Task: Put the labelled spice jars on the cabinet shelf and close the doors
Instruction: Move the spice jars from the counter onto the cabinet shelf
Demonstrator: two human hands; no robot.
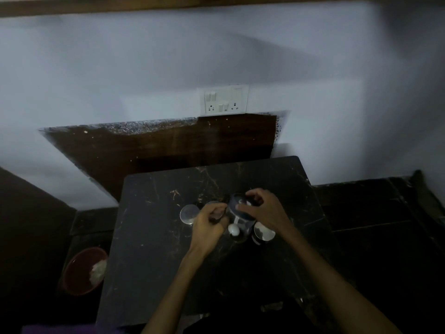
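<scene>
Red bowl (83, 271): far left, low beside the table, something pale inside; no part in the task as far as can be judged.

Dark table (149, 249): marbled top, centre of view; all the jars in sight stand here.

Leftmost jar (189, 213): clear round lid seen from above, upright on the table, just left of the left hand, untouched.

Left hand (210, 222): fingers curled closed over a second clear-lidded jar (215, 205); whether it truly grips the jar or something smaller cannot be told in the dim light.

Middle jar (237, 214): dark-lidded, between the two hands, label not readable.

Small white round thing (233, 229): touching the table in front of the middle jar; nature unclear.

Right hand (261, 208): closed over the middle jar's lid and side, holding it.

Rightmost jar (263, 233): under the right wrist, on the table, untouched.

Wall socket plate (225, 99): on the wall behind, well apart.

Cabinet: shelf and doors not in view; only a brown edge (216, 4) along the top.

Progress: judged early; no jar shelved, doors not yet closed.
</scene>
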